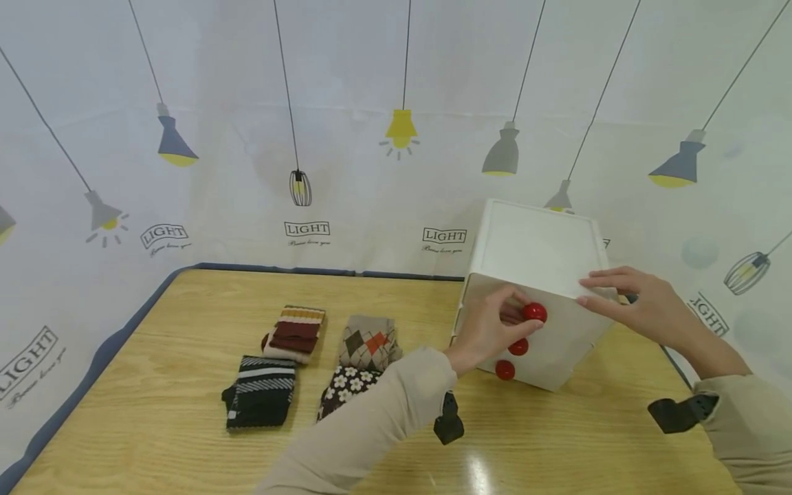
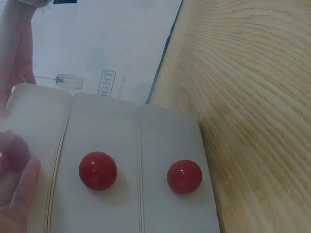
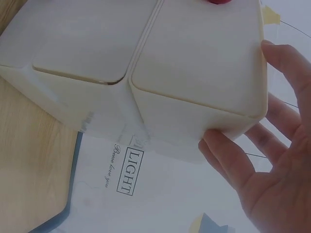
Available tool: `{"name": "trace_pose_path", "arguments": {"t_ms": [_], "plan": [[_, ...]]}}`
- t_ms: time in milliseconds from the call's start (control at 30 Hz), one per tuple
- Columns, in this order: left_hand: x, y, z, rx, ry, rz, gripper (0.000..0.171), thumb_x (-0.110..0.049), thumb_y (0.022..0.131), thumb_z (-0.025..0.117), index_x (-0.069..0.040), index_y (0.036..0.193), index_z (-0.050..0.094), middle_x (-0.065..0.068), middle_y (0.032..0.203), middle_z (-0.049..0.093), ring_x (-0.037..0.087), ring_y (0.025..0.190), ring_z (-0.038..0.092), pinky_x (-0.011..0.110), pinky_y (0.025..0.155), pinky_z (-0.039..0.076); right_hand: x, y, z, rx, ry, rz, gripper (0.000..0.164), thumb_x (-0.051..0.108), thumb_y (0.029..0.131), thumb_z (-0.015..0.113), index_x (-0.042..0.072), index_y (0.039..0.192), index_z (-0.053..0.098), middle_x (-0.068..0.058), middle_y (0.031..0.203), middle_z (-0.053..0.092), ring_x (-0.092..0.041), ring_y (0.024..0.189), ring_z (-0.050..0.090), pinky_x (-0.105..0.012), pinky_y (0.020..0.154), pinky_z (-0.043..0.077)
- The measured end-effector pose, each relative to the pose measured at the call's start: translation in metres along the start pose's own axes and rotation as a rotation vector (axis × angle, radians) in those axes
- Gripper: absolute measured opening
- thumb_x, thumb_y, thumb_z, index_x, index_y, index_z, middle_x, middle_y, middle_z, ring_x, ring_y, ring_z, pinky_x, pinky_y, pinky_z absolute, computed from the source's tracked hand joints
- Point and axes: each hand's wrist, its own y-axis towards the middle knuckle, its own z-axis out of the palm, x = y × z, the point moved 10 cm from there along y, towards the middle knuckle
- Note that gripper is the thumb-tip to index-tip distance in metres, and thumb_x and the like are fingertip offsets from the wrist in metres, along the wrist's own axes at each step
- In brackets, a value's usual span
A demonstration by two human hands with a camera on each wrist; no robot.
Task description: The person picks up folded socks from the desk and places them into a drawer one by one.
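Head view: the white box (image 1: pixel 538 240) stands on the right part of the table, near its back edge; its front carries three red knobs in a row, one to each panel. The left hand (image 1: pixel 482 326) pinches the top knob (image 1: pixel 535 313) between thumb and fingers; the middle knob (image 1: pixel 518 346) and the bottom knob (image 1: pixel 504 370) sit below it, untouched. The right hand (image 1: pixel 643 306) does not clench; its spread fingers and thumb touch the box about the upper right corner, with fingertips on the right side in the right wrist view. The left wrist view shows narrow seams between the panels; the right wrist view shows a thin dark gap at a corner of the middle one.

Left of the box, on the wooden table (image 1: pixel 155 385), lie four folded socks: maroon striped (image 1: pixel 297 333), black striped (image 1: pixel 262 392), argyle (image 1: pixel 368 340) and floral (image 1: pixel 349 385); the left sleeve (image 1: pixel 371 419) partly covers the floral one; the right sleeve (image 1: pixel 742 426) is likewise beige; black straps (image 1: pixel 449 423) show at both cuffs. Behind hangs a pale backdrop (image 1: pixel 353 55) printed with lamps and "LIGHT".
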Motion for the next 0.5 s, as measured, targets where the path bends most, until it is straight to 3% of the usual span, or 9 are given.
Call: {"name": "trace_pose_path", "arguments": {"t_ms": [300,500], "plan": [[-0.003,-0.009,0.002,-0.010,-0.023,0.047,0.019,-0.015,0.079,0.068,-0.012,0.092,0.055,-0.003,0.086,0.063,-0.005,0.070,0.055,0.010,0.062,0.046,-0.003,0.004,0.001,0.087,-0.018,0.023,0.049,0.034,0.084,0.059,0.001,0.120,0.054,-0.022,0.127,0.041,-0.042,0.106,0.043,-0.059,0.076,0.039],[-0.007,-0.022,0.001,0.012,-0.016,0.071,0.021,-0.014,0.078,0.069,-0.010,0.093,0.056,-0.003,0.087,0.063,-0.005,0.071,0.055,0.010,0.063,0.046,-0.002,0.006,0.001,0.123,-0.031,0.010,0.047,0.032,0.084,0.060,0.001,0.120,0.054,-0.022,0.127,0.041,-0.043,0.106,0.043,-0.058,0.077,0.039]]}}
